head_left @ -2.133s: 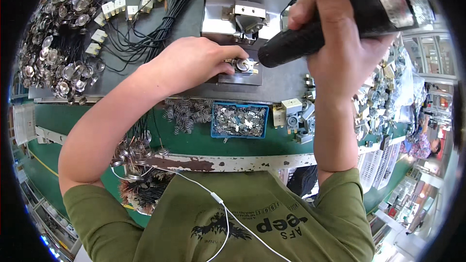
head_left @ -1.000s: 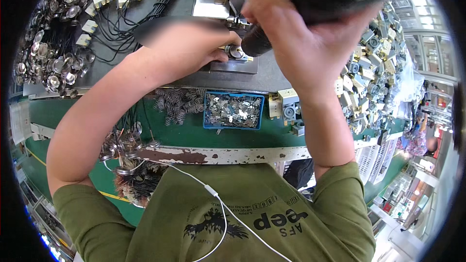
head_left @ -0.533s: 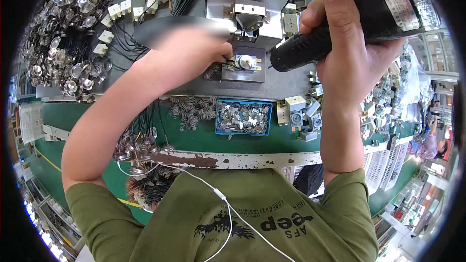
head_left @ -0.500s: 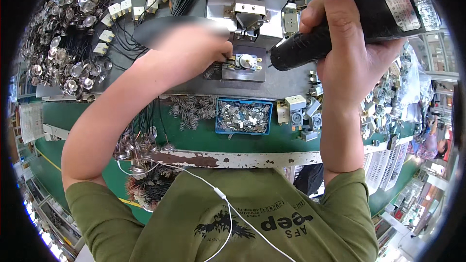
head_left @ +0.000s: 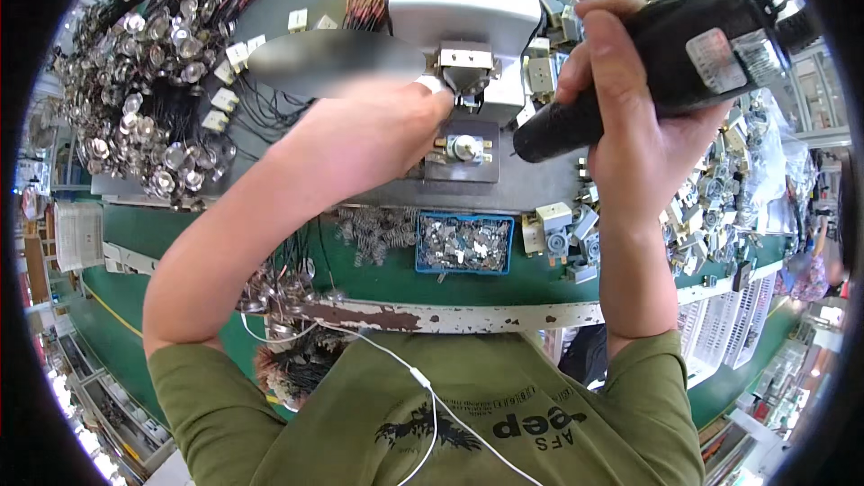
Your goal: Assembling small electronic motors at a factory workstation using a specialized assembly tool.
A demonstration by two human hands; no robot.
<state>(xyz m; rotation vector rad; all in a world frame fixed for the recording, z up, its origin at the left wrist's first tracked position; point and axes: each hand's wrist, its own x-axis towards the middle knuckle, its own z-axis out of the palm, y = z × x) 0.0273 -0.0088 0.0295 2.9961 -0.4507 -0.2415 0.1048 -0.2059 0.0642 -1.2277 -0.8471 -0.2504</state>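
Observation:
My right hand grips a black electric screwdriver, tilted, its tip low and just right of a metal block. On that block sits a small part with a round silver top and brass-coloured tabs at its sides. My left hand is beyond the part and to its left, fingers pinched together by the front of a grey and white machine that looks like a screw feeder. Whatever is between those fingers is hidden. A grey smear covers the area beyond the hand.
A blue tray of small metal pieces stands near the table's front edge, with coil springs left of it. Wired silver caps heap up at far left, beside white ceramic blocks. Grey and cream parts pile up on the right.
My left hand has left the side of the part and moved away from me, to the machine's front. The screwdriver stays beside the part. The whole view has shifted.

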